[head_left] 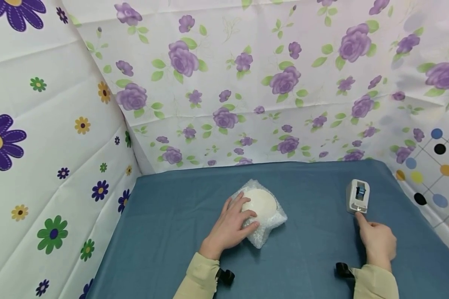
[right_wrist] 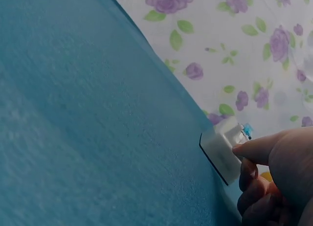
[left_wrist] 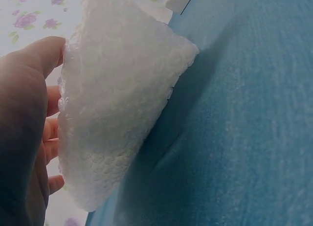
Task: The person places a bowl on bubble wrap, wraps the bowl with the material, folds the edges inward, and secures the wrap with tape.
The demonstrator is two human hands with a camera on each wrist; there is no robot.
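A round cream-coloured thing [head_left: 260, 204] lies in clear bubble wrap [head_left: 262, 236] near the middle of the table; its exact kind is hidden by the wrap. My left hand [head_left: 230, 224] rests on its left side, fingers spread over the upper face. In the left wrist view the bubble wrap [left_wrist: 117, 89] fills the centre, with fingers partly hidden behind its edge. Off to the right stands a white tape dispenser [head_left: 358, 195] with a blue roll. One outstretched digit of my right hand [head_left: 377, 241] touches its near end, the other fingers curled. Whether any tape is pinched cannot be seen.
A blue cloth [head_left: 172, 232] covers the table. Purple-flowered fabric [head_left: 224, 83] hangs along the back, daisy-patterned fabric [head_left: 52, 166] at the left, and dotted fabric [head_left: 443, 174] at the right. Blue cloth separates the wrapped thing from the dispenser.
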